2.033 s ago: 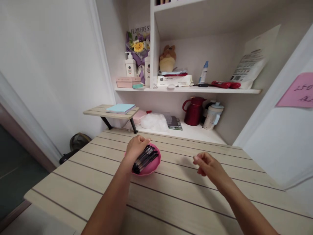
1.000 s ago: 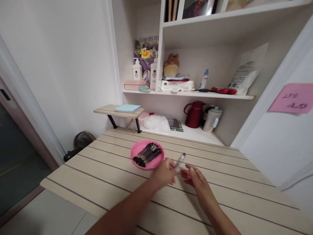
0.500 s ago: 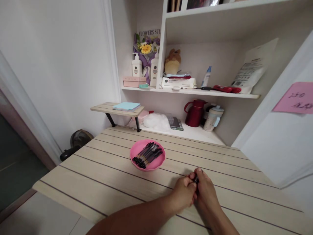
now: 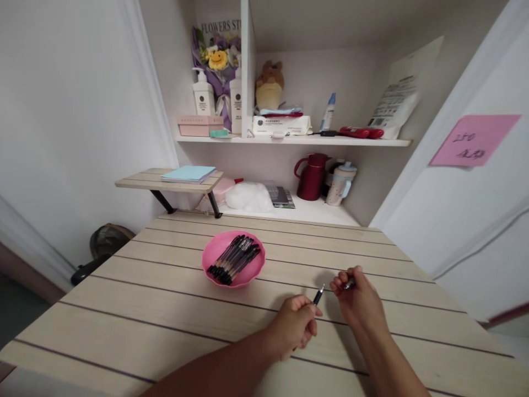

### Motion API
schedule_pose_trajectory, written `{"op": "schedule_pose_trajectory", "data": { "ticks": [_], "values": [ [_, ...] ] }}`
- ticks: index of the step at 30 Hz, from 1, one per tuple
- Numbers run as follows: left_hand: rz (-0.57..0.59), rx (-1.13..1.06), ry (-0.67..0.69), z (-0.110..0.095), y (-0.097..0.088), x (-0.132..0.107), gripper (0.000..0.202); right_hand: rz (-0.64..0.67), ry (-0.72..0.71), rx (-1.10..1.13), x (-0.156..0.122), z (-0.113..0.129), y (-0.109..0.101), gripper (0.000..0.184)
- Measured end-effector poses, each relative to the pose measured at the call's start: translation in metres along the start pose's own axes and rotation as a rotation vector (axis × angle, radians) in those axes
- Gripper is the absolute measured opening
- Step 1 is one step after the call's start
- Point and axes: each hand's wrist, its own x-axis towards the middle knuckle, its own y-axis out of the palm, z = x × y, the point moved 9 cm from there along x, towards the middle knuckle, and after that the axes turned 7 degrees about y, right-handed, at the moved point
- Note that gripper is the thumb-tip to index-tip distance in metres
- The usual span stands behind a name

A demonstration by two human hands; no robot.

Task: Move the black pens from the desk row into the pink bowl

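Observation:
My left hand (image 4: 291,328) is closed around a pen (image 4: 318,296), whose bare metal tip points up and to the right. Just right of that tip, my right hand (image 4: 366,303) pinches a small dark pen cap (image 4: 349,284), partly hidden by the fingers. A short gap separates pen and cap, both a little above the table. Left of my hands stands a pink bowl (image 4: 257,269) with a wavy rim, and in it lie several capped black pens (image 4: 233,259), heaped side by side.
The slatted wooden table (image 4: 165,309) carries a small raised stand (image 4: 142,179) with blue paper (image 4: 189,173) at its back left. Behind, the shelf recess holds a red jug (image 4: 313,176), a pale cup (image 4: 341,184) and a white bundle (image 4: 249,197). A pink note (image 4: 475,140) hangs right.
My hands were together around the pen; now they are apart, with the cap off the pen and its tip bare. The view has shifted, while the bowl of pens stays on the table.

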Motion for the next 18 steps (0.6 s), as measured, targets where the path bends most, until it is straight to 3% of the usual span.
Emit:
{"op": "schedule_pose_trajectory", "data": {
  "ticks": [5,10,14,18],
  "values": [
    [0.009,-0.089,0.028,-0.004,0.000,0.001,0.036,0.066,0.106,-0.099,-0.018,-0.022,0.024,0.037],
    [-0.025,-0.091,0.136,-0.014,-0.006,0.003,0.040,0.182,0.229,-0.157,-0.034,-0.037,0.045,0.030],
    [-0.055,-0.038,0.174,-0.017,-0.010,0.005,0.038,0.148,0.227,-0.230,-0.039,-0.038,0.047,0.034],
    [-0.079,0.002,0.186,-0.018,-0.010,0.004,0.038,0.125,0.120,-0.382,-0.034,-0.034,0.044,0.039]
  ]
}}
